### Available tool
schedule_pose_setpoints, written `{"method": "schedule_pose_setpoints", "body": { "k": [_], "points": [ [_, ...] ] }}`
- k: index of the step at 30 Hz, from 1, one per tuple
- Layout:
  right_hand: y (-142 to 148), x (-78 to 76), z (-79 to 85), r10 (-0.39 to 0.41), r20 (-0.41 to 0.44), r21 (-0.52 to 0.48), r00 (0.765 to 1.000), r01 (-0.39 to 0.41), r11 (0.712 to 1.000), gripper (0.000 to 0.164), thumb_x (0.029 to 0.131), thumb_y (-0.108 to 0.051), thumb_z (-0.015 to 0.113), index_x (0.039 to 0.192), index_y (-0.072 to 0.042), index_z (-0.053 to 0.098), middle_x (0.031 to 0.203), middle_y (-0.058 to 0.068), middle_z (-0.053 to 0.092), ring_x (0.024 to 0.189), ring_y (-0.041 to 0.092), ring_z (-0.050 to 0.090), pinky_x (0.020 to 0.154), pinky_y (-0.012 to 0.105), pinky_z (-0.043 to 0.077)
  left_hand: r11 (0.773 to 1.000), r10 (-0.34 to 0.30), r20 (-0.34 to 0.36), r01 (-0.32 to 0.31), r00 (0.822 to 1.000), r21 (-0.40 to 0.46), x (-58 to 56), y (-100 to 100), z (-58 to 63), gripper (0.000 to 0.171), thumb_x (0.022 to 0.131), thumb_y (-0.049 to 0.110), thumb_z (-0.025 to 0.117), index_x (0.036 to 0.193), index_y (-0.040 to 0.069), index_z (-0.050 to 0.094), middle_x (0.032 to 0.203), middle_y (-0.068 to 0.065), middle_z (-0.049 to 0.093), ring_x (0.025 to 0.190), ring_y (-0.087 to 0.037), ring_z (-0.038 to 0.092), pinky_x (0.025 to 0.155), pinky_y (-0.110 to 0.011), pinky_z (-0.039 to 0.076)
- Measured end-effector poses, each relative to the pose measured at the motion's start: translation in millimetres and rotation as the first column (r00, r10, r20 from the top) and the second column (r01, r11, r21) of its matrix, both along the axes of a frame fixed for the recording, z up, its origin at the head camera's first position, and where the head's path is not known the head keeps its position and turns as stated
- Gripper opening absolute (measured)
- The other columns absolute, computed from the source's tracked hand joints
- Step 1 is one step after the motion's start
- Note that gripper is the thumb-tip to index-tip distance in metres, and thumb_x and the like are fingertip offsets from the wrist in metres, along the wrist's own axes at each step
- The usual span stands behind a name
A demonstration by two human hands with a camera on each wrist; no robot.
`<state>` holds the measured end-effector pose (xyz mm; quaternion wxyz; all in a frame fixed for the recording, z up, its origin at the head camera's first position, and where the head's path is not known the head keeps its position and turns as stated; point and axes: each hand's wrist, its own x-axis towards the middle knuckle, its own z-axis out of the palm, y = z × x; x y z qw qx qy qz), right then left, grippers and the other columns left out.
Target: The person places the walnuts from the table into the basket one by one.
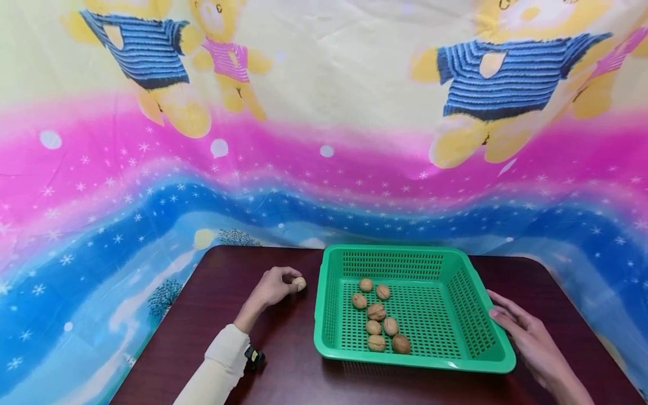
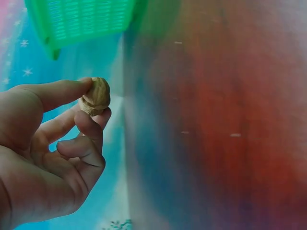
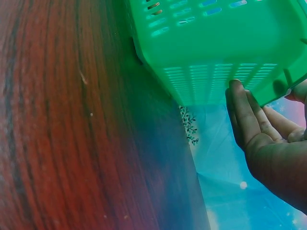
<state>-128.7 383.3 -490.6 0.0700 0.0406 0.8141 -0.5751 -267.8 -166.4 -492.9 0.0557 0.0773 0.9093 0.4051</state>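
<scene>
My left hand [image 1: 275, 286] pinches a walnut [image 1: 300, 283] between thumb and fingertips, left of the basket. In the left wrist view the walnut [image 2: 97, 96] sits at the tips of the thumb and fingers, with the other fingers bent below it. A green plastic basket [image 1: 390, 361] with slotted walls stands on the table. Several walnuts [image 1: 376, 311] lie on its floor, mostly toward the left. At the basket's right side my right hand [image 1: 531, 337] holds the rim, its thumb at the edge. In the right wrist view its long fingers [image 3: 247, 115] lie against the outer wall.
The dark reddish-brown table [image 1: 212, 315] carries the basket. Behind it hangs a cloth backdrop [image 1: 324, 169] printed with bears and snowflakes. A small black device [image 1: 254, 357] is at my left wrist by the pale sleeve [image 1: 217, 360].
</scene>
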Motion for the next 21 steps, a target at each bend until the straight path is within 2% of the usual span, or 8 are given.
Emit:
{"method": "schedule_pose_setpoints", "body": {
  "k": [3, 10, 16, 21],
  "points": [
    [0, 0.6, -0.5, 0.004, -0.003, -0.004, 1.000, -0.004, 1.000, 0.070, 0.116, -0.041, 0.048, 0.174, -0.014, 0.019, 0.117, -0.038, 0.063, 0.106, -0.006, 0.070, 0.085, 0.028, 0.061, 1.000, 0.010, -0.017, -0.010, 1.000, 0.020, 0.5, 1, 11.2, 0.023, 0.096, 0.026, 0.084, 0.117, 0.017, 0.081, 0.101, 0.001, 0.079, 0.091, -0.014, 0.069, 0.081, -0.035, 0.054],
    [2, 3.0, -2.2, -0.005, 0.007, 0.011, 1.000, 0.004, 1.000, 0.070, 0.116, -0.041, 0.048, 0.174, -0.017, 0.018, 0.117, -0.040, 0.060, 0.106, -0.008, 0.069, 0.084, 0.028, 0.061, 0.997, -0.025, -0.081, 0.031, 0.996, 0.068, -2.1, 10, 36.3, 0.030, 0.096, 0.034, 0.084, 0.121, 0.017, 0.080, 0.104, 0.001, 0.079, 0.093, -0.014, 0.071, 0.080, -0.036, 0.056],
    [2, 1.5, -0.7, -0.001, -0.005, -0.007, 1.000, 0.001, 1.000, 0.068, 0.116, -0.038, 0.049, 0.174, -0.016, 0.019, 0.117, -0.038, 0.063, 0.104, -0.004, 0.072, 0.081, 0.031, 0.062, 0.995, -0.060, -0.134, 0.071, 0.989, 0.074, 0.2, 28, 60.0, 0.035, 0.096, 0.035, 0.083, 0.126, 0.016, 0.079, 0.105, -0.001, 0.079, 0.084, -0.013, 0.068, 0.072, -0.032, 0.053],
    [0, -0.5, 0.7, 0.011, -0.030, 0.019, 0.999, -0.011, 1.000, 0.067, 0.116, -0.037, 0.048, 0.174, -0.018, 0.021, 0.118, -0.038, 0.062, 0.105, -0.007, 0.070, 0.081, 0.028, 0.062, 0.987, -0.121, -0.156, 0.136, 0.980, 0.085, 4.1, 47, 77.1, 0.035, 0.098, 0.034, 0.082, 0.128, 0.015, 0.079, 0.109, -0.001, 0.079, 0.087, -0.013, 0.068, 0.075, -0.032, 0.055]
  ]
}}
